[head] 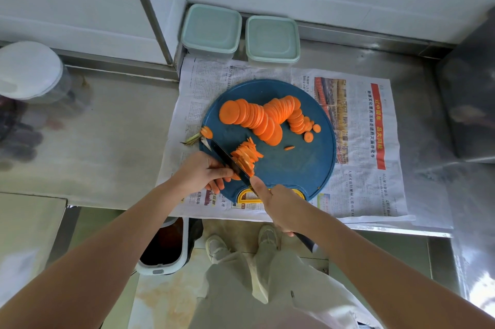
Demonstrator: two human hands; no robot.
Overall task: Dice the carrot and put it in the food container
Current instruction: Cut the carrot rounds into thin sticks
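1. A small stack of carrot strips lies near the front left of a round blue cutting board, partly cut into thin sticks.
2. A long overlapping row of carrot rounds curves across the far half of the board, with a few small rounds loose at its right end and one sliver lying apart.
3. The carrot's top end, green stub attached, sits at the board's left edge.
4. The left hand rests beside the strips, fingers curled together and pressed against the stack's near side.
5. The right hand is wrapped around the handle of a dark-bladed knife, index finger stretched along the spine; the blade lies diagonally between the left hand and the strips, touching the stack.
6. The board sits on a spread newspaper on a steel counter.
7. Two lidded pale green food containers stand side by side against the wall behind the newspaper.
8. Below the counter edge, a bin stands near the person's shoes.
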